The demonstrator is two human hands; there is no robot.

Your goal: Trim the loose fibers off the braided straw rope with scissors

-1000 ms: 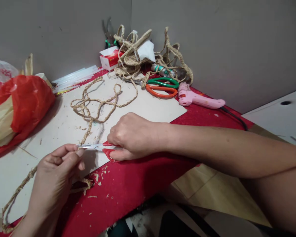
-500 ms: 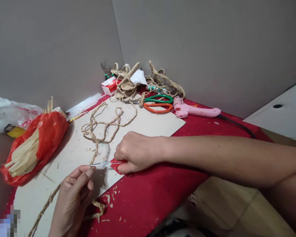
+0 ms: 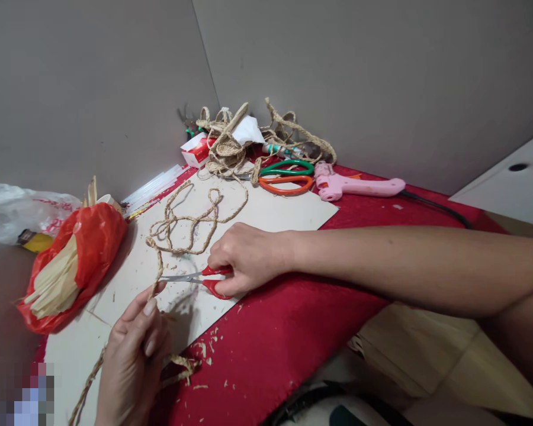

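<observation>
My left hand (image 3: 135, 343) pinches a braided straw cord (image 3: 160, 263) between thumb and fingers at the lower left. The cord runs up from the fingertips into loose loops on the white board, and a thicker stretch trails out below the hand. My right hand (image 3: 244, 260) is closed around the red handles of small scissors (image 3: 190, 277). Their blades are slightly parted and point left, with the tips at the cord just above my left fingertips. Small straw scraps lie below on the red cloth (image 3: 266, 349).
A red plastic bag (image 3: 100, 231) with dry husks stands at the left beside a clear bag (image 3: 24, 204). At the back lie green-and-orange-handled scissors (image 3: 286, 177), a cord pile (image 3: 226, 148), a red-white box (image 3: 196, 150) and a pink glue gun (image 3: 364, 186) with a black cable.
The scissor blades have opened a little and moved slightly up. The cord above my left fingertips now stands straighter, and the whole view has shifted slightly.
</observation>
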